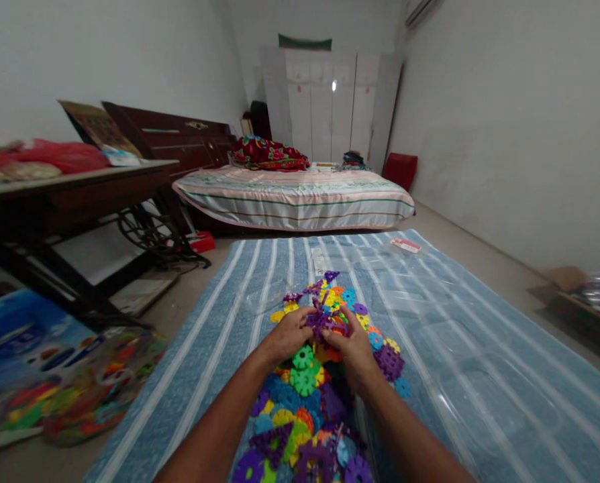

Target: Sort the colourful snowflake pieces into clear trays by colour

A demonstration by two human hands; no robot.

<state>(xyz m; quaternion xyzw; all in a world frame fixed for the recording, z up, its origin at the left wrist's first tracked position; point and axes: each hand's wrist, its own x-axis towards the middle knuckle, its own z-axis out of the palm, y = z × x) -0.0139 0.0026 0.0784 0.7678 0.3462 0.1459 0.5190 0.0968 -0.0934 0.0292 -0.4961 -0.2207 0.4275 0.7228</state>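
A heap of flat plastic snowflake-shaped pieces (305, 402) in purple, green, yellow, blue and orange lies on a blue striped mat (219, 315). My left hand (286, 335) and my right hand (354, 352) meet over the far part of the heap. Their fingertips are closed together on a small cluster of purple pieces (321, 322). Which hand carries the cluster's weight I cannot tell. Green pieces (303, 369) lie just below my hands, between my forearms.
A clear plastic sheet (431, 322) covers the mat's right side. A colourful box and a bag of pieces (73, 389) lie on the floor at left, under a dark wooden table (68, 194). A striped mattress (300, 194) lies beyond the mat. A cardboard box (576, 288) sits at right.
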